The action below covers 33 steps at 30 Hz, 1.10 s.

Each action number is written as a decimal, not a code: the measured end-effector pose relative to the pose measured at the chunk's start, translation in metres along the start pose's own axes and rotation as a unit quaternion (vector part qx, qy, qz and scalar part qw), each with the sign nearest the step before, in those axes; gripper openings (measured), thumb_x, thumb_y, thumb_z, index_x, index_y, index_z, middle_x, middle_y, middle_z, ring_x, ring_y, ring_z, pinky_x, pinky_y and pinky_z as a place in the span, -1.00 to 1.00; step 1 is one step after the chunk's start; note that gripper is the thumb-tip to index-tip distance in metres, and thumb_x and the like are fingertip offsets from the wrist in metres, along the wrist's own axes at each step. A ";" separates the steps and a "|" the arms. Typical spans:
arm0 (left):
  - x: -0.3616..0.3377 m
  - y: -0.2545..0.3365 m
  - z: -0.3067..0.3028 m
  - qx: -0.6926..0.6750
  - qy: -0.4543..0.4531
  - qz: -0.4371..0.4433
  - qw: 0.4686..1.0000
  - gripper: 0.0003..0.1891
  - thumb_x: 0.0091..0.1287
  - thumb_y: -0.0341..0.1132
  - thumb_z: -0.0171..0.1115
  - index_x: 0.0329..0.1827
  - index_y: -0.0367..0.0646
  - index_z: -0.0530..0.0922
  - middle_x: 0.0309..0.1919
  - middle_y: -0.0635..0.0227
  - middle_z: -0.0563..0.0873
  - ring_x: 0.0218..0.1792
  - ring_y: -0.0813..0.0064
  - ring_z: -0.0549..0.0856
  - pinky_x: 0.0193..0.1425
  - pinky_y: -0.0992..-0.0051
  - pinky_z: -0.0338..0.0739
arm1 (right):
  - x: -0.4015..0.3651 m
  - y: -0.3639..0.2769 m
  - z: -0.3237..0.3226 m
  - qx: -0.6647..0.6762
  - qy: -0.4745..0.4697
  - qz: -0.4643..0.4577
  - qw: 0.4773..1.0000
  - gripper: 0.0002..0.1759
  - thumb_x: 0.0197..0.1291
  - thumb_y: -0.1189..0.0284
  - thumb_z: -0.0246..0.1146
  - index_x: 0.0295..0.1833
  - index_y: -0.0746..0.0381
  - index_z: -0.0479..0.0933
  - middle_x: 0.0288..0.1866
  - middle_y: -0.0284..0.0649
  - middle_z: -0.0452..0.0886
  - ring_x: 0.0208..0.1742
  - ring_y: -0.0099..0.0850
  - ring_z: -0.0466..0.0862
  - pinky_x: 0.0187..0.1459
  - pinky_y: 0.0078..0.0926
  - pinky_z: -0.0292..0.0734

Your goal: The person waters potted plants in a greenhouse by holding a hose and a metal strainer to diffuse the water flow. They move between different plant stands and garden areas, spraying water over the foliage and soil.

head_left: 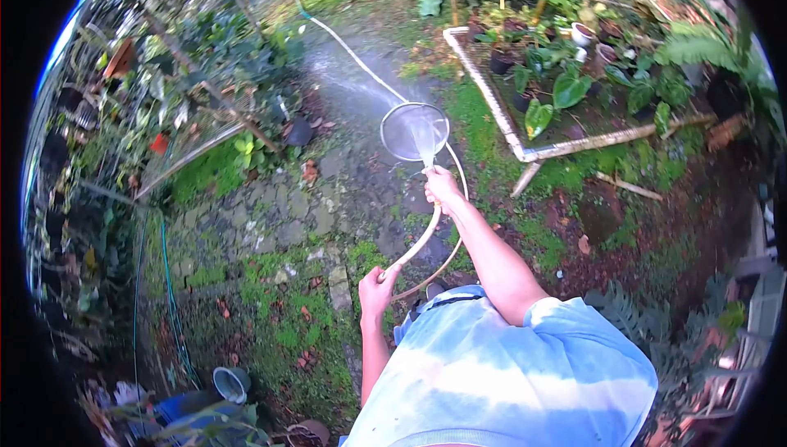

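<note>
My right hand [443, 188] is closed around the front end of a pale garden hose [423, 242], stretched out ahead of me. Just beyond its fingers is a round mesh strainer [397, 129] with a thin rim. Water from the hose end runs into the mesh and sprays out past it toward the far left. The strainer's handle is hidden at my right hand, so how it is held cannot be made out fully. Lower down, my left hand [376, 289] wraps round the same hose, which loops back behind my right forearm.
Mossy paving [279, 217] covers the ground. A white-framed bed [525, 152] with potted plants stands right. Dense plants and a slanting pole [193, 160] line the left side. A grey bucket [232, 385] lies lower left, near thin teal cords [170, 299]. The hose continues along the path ahead.
</note>
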State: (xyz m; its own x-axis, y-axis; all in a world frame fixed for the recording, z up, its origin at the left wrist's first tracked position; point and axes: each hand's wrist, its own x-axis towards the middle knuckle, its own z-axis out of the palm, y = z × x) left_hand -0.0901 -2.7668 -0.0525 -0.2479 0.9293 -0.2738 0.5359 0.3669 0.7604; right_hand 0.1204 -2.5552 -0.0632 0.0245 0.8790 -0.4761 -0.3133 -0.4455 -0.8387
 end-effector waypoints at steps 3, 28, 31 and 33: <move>0.016 0.024 0.003 0.060 -0.057 0.025 0.996 -0.44 0.18 0.17 0.39 -0.46 -0.27 0.56 -0.67 0.30 0.53 -0.59 0.47 0.47 -0.45 0.36 0.35 | -0.009 0.006 -0.047 0.110 0.117 -0.053 0.986 -0.85 0.48 0.34 0.02 -0.05 0.18 0.41 -0.62 -0.41 0.30 -0.71 -0.58 0.33 -0.73 -0.56 0.27; -0.020 0.086 0.088 0.127 -0.293 0.194 0.927 -0.47 0.26 0.09 0.36 -0.51 -0.30 0.55 -0.71 0.28 0.50 -0.60 0.53 0.38 -0.48 0.34 0.33 | -0.125 -0.015 -0.227 0.178 0.207 -0.106 0.956 -0.80 0.50 0.34 0.00 0.06 0.19 0.43 -0.57 -0.43 0.29 -0.71 -0.66 0.24 -0.74 -0.66 0.14; -0.039 0.095 0.100 0.124 -0.271 0.209 0.931 -0.48 0.25 0.06 0.39 -0.51 -0.30 0.54 -0.71 0.38 0.46 -0.59 0.60 0.35 -0.50 0.42 0.28 | -0.145 -0.006 -0.246 0.221 0.286 -0.118 0.925 -0.79 0.51 0.32 -0.01 0.04 0.20 0.43 -0.55 -0.40 0.32 -0.68 -0.62 0.29 -0.72 -0.63 0.21; -0.050 0.100 0.107 0.128 -0.295 0.225 0.920 -0.50 0.23 0.03 0.42 -0.50 -0.30 0.54 -0.70 0.41 0.44 -0.58 0.61 0.34 -0.51 0.43 0.27 | -0.166 -0.002 -0.268 0.233 0.288 -0.106 0.923 -0.78 0.51 0.31 -0.01 0.04 0.21 0.43 -0.53 -0.39 0.33 -0.66 -0.62 0.31 -0.70 -0.63 0.24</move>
State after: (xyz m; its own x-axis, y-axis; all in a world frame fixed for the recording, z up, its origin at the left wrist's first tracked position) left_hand 0.0623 -2.7717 -0.0257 0.4871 0.8221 -0.2948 0.6682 -0.1335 0.7319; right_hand 0.3713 -2.7456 -0.0539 0.5906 0.6428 -0.4879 -0.6144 -0.0338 -0.7883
